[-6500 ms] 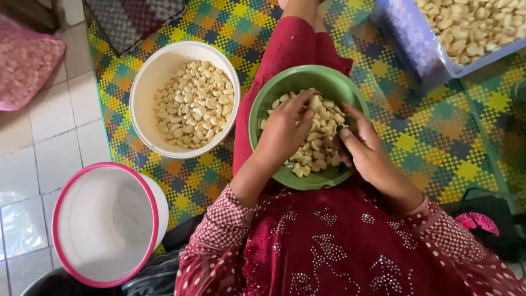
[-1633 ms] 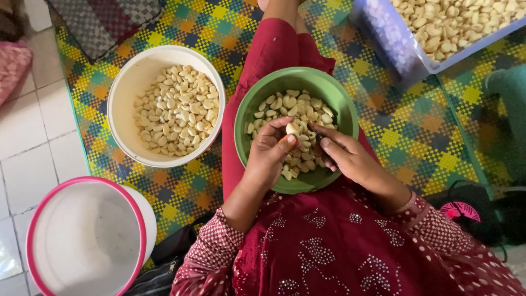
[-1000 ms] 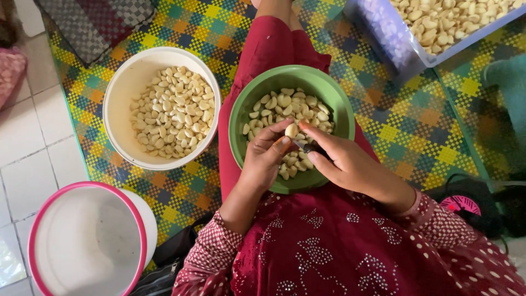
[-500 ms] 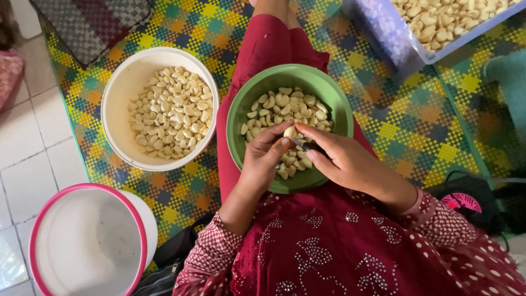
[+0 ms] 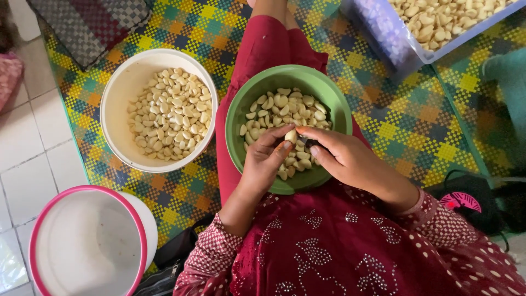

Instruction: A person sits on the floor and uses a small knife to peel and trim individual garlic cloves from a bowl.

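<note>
A green bowl (image 5: 331, 94) of peeled garlic cloves rests on my lap, on the red cloth. My left hand (image 5: 265, 160) is over the bowl's near side and pinches one pale clove (image 5: 291, 136) between thumb and fingertips. My right hand (image 5: 346, 159) comes in from the right with its index finger on that same clove. Its thumb and fingers are closed around what looks like a small dark blade (image 5: 306, 144), mostly hidden.
A white bowl (image 5: 117, 82) of cloves stands on the chequered mat (image 5: 405, 126) to the left. A pink-rimmed white bucket (image 5: 38, 241) sits at the lower left on tiles. A clear tub (image 5: 406, 45) of garlic is at the top right.
Both hands left the heap of cloves and lifted one clove between them; in the last second they have stayed there, working on it.
</note>
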